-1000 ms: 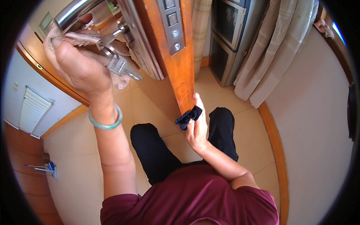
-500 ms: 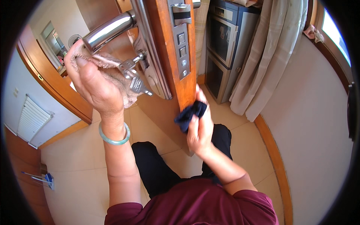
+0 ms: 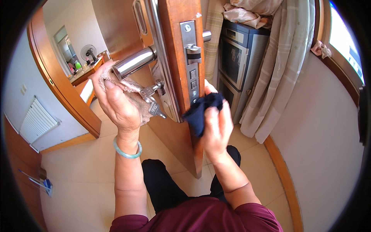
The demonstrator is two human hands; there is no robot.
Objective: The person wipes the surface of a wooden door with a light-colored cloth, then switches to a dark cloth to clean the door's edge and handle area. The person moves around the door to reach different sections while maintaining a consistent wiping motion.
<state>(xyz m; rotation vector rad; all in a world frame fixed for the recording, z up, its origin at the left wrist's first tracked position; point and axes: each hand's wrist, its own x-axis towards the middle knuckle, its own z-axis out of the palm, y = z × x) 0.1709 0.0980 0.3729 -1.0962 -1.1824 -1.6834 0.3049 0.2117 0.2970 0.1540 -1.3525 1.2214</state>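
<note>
Both hands [image 3: 123, 110] flank the door [image 3: 172, 145], fingers [image 3: 112, 92] upward around cloths [image 3: 198, 116].

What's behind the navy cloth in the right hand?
Behind the navy cloth, the door edge shows above and below, with the lock plate running down to it. The covered stretch, plate's bottom included, can't be seen.

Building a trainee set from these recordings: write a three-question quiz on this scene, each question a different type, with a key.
1. Which hand holds the dark-blue fabric cloth?
2. True or false: the shiny cylindrical metal handle sits lower than the silver metal keys.
3. The left hand holds: A) a white paper sheet; B) a pale-pink textured cloth; C) a yellow sponge.

Key: 1. The right hand. 2. False; it is higher. 3. B.
</note>
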